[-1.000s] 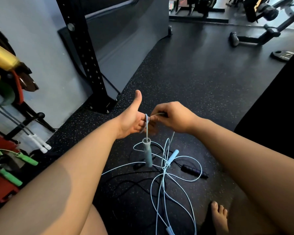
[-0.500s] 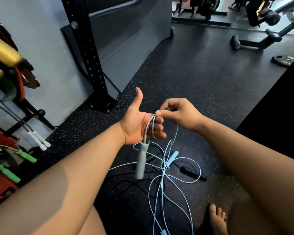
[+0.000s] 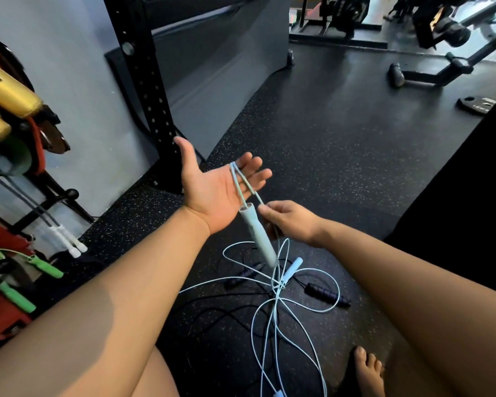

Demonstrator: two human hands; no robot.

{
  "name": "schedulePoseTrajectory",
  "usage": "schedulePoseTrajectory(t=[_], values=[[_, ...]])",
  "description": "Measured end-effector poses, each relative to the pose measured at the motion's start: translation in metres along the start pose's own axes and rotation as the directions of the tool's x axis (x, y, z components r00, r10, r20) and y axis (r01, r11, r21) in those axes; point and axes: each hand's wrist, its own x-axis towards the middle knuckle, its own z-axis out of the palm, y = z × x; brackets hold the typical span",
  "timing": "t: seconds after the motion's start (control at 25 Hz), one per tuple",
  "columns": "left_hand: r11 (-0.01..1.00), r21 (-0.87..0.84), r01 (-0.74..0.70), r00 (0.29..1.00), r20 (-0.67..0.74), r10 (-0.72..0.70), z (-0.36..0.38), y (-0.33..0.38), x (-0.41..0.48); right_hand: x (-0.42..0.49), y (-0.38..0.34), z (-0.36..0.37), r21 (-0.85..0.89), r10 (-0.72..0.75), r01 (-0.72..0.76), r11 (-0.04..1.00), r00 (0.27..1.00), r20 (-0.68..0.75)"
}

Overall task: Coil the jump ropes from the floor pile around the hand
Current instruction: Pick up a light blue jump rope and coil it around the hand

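Head view: first coil starting.
Left hand (image 3: 212, 193) splayed; right hand (image 3: 291, 222) pinches jump rope (image 3: 257, 233), likely looping behind next.

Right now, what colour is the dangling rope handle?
Dangling rope handle: pale blue-grey, head view.

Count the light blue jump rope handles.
3. One light blue plastic handle hangs from the light blue cord looped over the left hand; a second handle lies on the black rubber floor; a third handle is cropped at the bottom edge. More may be hidden.
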Motion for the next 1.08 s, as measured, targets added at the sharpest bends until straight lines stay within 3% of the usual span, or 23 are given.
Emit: schedulePoseTrajectory(t=[0.08,0.16,0.24,0.56,0.8,0.88,0.96,1.08], values=[[0.995,-0.031,-0.091,0.994,-0.068,0.089,-0.002,0.007,0.002,-0.002,0.000,-0.003,-0.253,0.072,-0.055,0.966,0.995,0.061],[0.979,-0.080,-0.189,0.973,-0.150,0.176,-0.006,0.015,0.004,-0.006,-0.004,-0.011,-0.538,0.176,-0.072,0.840,0.974,0.144],[0.960,-0.095,-0.262,0.947,-0.218,0.237,-0.011,0.022,0.006,-0.010,-0.011,-0.015,-0.690,0.214,-0.024,0.723,0.958,0.190],[0.975,-0.049,-0.217,0.924,-0.332,0.189,-0.027,0.021,0.011,-0.031,-0.059,-0.002,-0.598,-0.084,0.217,0.771,0.966,0.243],[0.960,-0.139,-0.245,0.929,-0.318,0.191,-0.027,0.030,0.013,-0.031,-0.051,0.002,-0.734,-0.007,0.245,0.633,0.950,0.312],[0.977,-0.039,-0.209,0.924,-0.334,0.185,-0.028,0.027,0.016,-0.032,-0.054,-0.003,-0.713,-0.090,0.277,0.644,0.953,0.289],[0.981,0.170,-0.097,0.921,-0.358,0.153,-0.031,0.018,0.019,-0.033,-0.059,-0.011,-0.700,-0.216,0.326,0.635,0.946,0.244],[0.875,0.469,0.120,0.948,-0.316,0.039,-0.031,-0.001,0.017,-0.033,-0.058,-0.024,-0.669,-0.369,0.371,0.644,0.917,0.153]])
